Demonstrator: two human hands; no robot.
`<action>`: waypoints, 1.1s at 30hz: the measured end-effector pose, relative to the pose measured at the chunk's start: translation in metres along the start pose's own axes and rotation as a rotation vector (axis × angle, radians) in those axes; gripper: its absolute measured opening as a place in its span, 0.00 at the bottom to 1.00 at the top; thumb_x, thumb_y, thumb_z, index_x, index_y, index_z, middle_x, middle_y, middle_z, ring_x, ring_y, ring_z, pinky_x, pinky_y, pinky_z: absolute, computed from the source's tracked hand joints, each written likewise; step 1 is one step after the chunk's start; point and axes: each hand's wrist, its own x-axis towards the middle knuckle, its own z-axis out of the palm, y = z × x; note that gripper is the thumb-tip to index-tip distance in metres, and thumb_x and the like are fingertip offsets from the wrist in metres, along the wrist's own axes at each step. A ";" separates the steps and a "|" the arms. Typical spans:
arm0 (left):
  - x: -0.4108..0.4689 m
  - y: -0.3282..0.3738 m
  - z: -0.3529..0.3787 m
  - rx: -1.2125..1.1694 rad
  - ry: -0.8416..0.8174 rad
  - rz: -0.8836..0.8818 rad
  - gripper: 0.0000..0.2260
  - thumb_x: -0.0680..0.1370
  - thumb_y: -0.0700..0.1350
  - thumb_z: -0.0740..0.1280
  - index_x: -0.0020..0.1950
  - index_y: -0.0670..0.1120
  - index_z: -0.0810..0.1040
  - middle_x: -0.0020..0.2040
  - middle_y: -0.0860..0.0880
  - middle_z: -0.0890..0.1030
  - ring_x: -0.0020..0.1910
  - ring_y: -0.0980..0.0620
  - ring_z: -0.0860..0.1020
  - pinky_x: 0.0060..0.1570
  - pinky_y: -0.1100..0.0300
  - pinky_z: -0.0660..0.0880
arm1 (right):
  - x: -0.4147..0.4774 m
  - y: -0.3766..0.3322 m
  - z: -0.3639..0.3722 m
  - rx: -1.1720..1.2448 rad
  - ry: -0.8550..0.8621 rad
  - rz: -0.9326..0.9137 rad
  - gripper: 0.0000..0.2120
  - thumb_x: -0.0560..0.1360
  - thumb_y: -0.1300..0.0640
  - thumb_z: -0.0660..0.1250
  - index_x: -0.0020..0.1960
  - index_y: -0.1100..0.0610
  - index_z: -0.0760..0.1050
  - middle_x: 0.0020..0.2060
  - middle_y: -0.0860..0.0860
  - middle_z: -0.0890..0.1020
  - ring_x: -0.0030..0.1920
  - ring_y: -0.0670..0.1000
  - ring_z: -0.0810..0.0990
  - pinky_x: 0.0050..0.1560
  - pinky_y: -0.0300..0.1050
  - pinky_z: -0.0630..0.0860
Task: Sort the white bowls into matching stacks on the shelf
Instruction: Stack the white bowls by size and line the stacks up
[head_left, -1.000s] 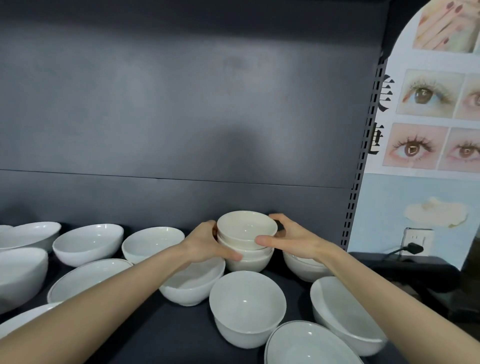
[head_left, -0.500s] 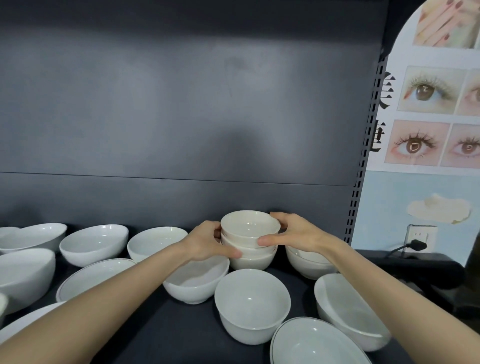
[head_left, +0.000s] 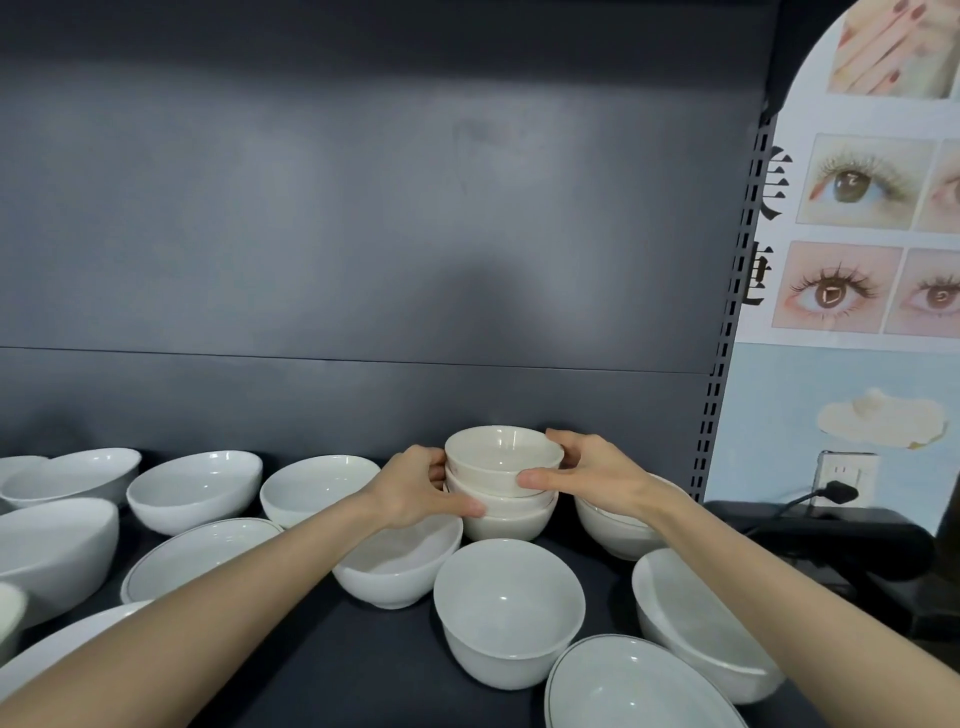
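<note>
Left grip (head_left: 415, 491), right grip (head_left: 595, 470) clasp bowl stack (head_left: 501, 465) (three nested) from sides; upright, rims up, on shelf (head_left: 363, 667).

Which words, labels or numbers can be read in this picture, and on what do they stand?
"美": black character on the poster, its left side cut by the shelf upright.
Character below it: half hidden, not readable.
Bowl stack: no print visible.

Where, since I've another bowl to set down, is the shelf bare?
Barest: the front shelf between the left forearm and the deep bowl. Crowded on the left, and at right around the slanted bowl. The left hand and right hand hold the stack.
</note>
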 end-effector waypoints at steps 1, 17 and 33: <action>0.000 0.000 0.000 0.002 0.000 0.002 0.31 0.55 0.55 0.79 0.55 0.44 0.80 0.50 0.51 0.85 0.53 0.50 0.82 0.61 0.51 0.75 | 0.000 0.000 0.000 0.003 -0.001 -0.001 0.34 0.53 0.30 0.76 0.48 0.54 0.79 0.48 0.56 0.83 0.53 0.57 0.81 0.61 0.59 0.74; 0.001 -0.007 0.000 0.244 -0.003 0.083 0.16 0.72 0.53 0.73 0.55 0.47 0.77 0.45 0.55 0.84 0.48 0.56 0.79 0.74 0.46 0.50 | 0.003 0.008 0.005 0.058 0.018 -0.001 0.33 0.52 0.30 0.77 0.50 0.47 0.77 0.53 0.44 0.79 0.58 0.51 0.79 0.65 0.54 0.72; -0.001 -0.007 -0.002 0.196 -0.063 0.091 0.12 0.71 0.55 0.73 0.45 0.52 0.75 0.32 0.67 0.78 0.36 0.65 0.75 0.72 0.40 0.58 | -0.010 -0.012 -0.005 0.042 0.005 0.076 0.32 0.59 0.37 0.76 0.53 0.58 0.78 0.52 0.56 0.83 0.56 0.54 0.80 0.64 0.55 0.73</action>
